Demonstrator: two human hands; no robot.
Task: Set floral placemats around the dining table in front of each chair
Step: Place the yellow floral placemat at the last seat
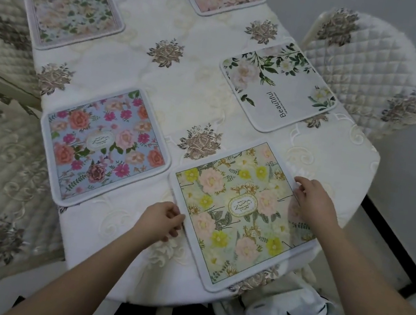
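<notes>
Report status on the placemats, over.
Both hands, left hand and right hand, grip the yellow-flowered placemat. Four other placemats laid. Nothing in the way.

Both arms reach forward — left grip (162,218) curled, right grip (313,201) pinching.

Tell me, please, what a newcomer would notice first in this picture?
Probably the yellow-flowered placemat at the near edge, held by the left hand and the right hand. Next the blue placemat with pink flowers to its left, then three paler placemats farther off.
</notes>
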